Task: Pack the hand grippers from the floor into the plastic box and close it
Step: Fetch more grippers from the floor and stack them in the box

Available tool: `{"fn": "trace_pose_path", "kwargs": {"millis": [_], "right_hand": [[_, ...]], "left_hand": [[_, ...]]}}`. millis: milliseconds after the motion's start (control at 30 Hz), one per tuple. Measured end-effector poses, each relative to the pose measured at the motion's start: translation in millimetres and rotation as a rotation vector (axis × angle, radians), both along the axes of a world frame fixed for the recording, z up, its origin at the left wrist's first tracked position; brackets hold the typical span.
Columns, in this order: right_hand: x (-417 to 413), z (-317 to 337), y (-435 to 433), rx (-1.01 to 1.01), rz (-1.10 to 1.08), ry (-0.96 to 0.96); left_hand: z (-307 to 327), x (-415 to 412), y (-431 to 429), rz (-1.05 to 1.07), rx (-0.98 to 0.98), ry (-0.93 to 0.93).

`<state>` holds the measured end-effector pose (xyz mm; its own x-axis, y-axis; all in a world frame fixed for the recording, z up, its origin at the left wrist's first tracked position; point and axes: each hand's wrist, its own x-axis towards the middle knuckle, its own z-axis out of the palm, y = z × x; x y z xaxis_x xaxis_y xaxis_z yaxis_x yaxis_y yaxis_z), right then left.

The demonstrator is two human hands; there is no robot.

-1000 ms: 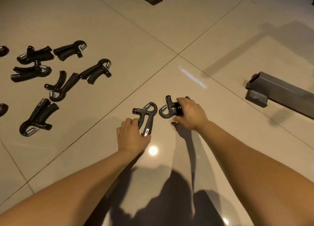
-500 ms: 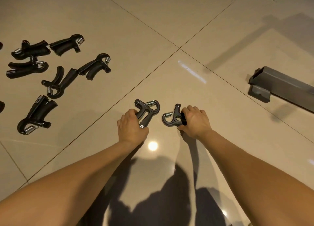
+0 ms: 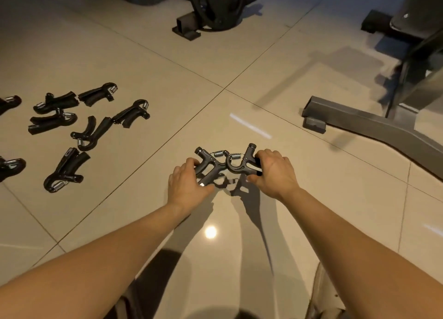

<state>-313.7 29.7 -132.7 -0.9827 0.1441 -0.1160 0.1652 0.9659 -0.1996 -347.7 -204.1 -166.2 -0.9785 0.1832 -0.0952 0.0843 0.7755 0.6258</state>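
we've got one gripper (image 3: 208, 168) clamped in our left hand (image 3: 185, 186) and one (image 3: 242, 161) in our right hand (image 3: 275, 172), springs touching at 12 just off the floor, spare grippers (image 3: 79, 126) lying loose at 10 nearer the left, box not in view.

Dim warm light, glossy floor (image 3: 239, 66) glare
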Motion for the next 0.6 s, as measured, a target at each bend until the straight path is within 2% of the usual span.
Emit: {"fn": "trace_pose_path", "kwargs": {"millis": [300, 600], "right_hand": [[129, 97, -15, 0.018, -0.120, 0.184], [277, 238, -27, 0.126, -0.105, 0.287]], "left_hand": [[102, 78, -15, -0.204, -0.052, 0.217], [229, 185, -21, -0.445, -0.070, 0.328]]}}
